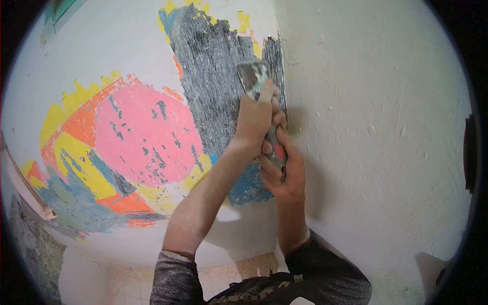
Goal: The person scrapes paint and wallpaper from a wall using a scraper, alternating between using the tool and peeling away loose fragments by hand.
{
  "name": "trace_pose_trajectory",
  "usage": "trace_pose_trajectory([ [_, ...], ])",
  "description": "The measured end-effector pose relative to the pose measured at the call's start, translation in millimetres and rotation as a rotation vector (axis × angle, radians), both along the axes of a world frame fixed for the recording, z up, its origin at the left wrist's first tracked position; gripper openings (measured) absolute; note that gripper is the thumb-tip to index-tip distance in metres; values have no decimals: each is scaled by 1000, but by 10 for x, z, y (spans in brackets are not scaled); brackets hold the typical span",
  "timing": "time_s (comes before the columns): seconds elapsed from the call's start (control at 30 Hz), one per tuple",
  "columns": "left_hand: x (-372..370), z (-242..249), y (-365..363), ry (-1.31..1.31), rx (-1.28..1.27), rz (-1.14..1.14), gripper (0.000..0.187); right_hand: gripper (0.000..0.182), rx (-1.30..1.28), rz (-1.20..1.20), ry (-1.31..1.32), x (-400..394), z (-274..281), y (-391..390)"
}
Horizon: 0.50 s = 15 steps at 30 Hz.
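A paint scraper (250,74) with a worn, paint-smeared blade points up against the dark grey painted patch (208,76) of the wall. My left hand (255,119) is closed round its upper part, just below the blade, with the fingers wrapped over the right side. Lower down, my right hand (287,170) grips the handle, where a bit of red shows between the fingers. Both hands are close to the wall corner. Much of the handle is hidden by the fingers.
Left of the hands, the white wall carries a large pink circle (147,134) with yellow, orange and blue areas, partly flaked. A bare, bumpy wall (376,117) meets it at the corner on the right. Below lies a tiled floor (127,282).
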<state>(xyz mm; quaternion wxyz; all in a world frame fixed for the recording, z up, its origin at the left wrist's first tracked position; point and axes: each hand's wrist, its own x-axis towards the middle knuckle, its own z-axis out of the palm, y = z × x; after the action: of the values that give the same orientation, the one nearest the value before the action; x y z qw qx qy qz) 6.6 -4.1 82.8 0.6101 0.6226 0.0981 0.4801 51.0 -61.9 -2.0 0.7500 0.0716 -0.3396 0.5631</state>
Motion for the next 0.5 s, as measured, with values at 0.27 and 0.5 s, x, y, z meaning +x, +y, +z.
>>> trace_pose_trajectory([
  [0.27, 60, 15, 122, -171, 95, -60, 26, 18, -66, 48, 2, 70, 182, 58],
  [0.5, 75, 244, 24, -93, 9, -57, 21, 17, 54, -164, -239, 264, 83, 258],
])
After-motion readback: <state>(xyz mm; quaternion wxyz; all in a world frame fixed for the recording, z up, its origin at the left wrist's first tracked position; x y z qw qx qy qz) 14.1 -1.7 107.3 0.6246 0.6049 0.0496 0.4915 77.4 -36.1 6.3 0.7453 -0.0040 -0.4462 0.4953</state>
